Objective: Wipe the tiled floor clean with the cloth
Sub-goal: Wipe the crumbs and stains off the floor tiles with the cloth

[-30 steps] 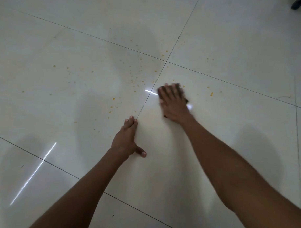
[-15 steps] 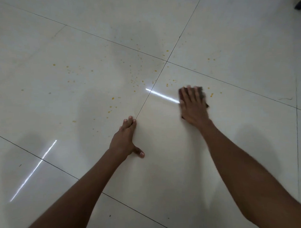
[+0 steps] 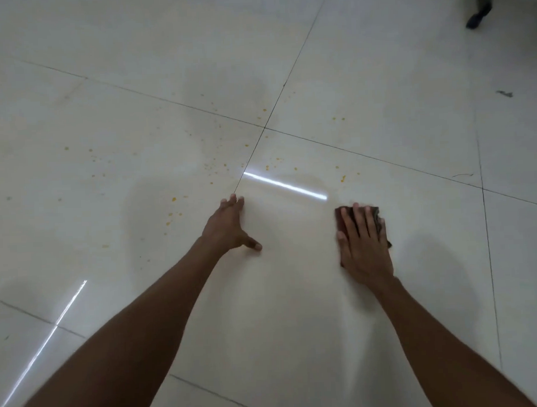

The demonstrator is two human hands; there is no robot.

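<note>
The cloth [image 3: 343, 216] lies flat on the floor [image 3: 294, 293] under the right hand [image 3: 364, 244], whose fingers [image 3: 359, 218] are straight and slightly spread, pressing it down. Orange specks [image 3: 342, 178] sit just beyond those fingertips, with more ahead of the left hand [image 3: 228, 227], which rests flat with its fingers together and thumb out. To my eye, the stroke should push forward past the fingertips with even palm pressure, overlapping passes, the left hand bracing.
</note>
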